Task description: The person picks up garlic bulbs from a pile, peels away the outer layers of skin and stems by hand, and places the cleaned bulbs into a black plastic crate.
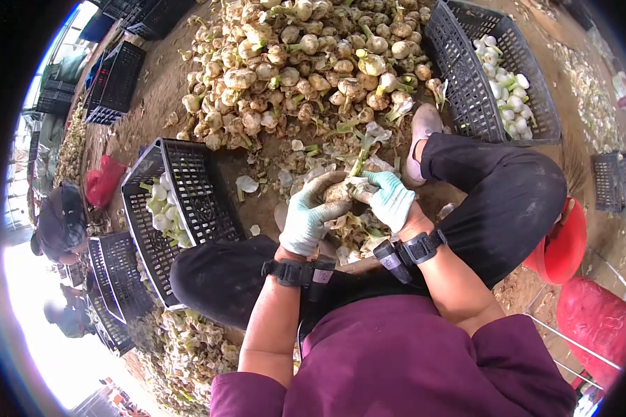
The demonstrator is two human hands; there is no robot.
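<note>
Both of my hands wear pale, soiled gloves and meet in front of my lap. My left hand (309, 214) is closed around a dirty garlic bulb (336, 194). The bulb's green stem (360, 161) points up and away from me. My right hand (392, 199) is closed at the bulb's right side, its fingers pressed against the loose outer skin by the stem. Whether it also holds a small tool is hidden. Below the hands lie torn garlic skins (358, 235) between my legs.
A large heap of unpeeled garlic (306, 66) lies ahead. Black crates with clean white bulbs stand at left (198, 187) and right (459, 76). A red bucket (569, 243) and a red sack (598, 323) are at right. Another person (61, 222) sits far left.
</note>
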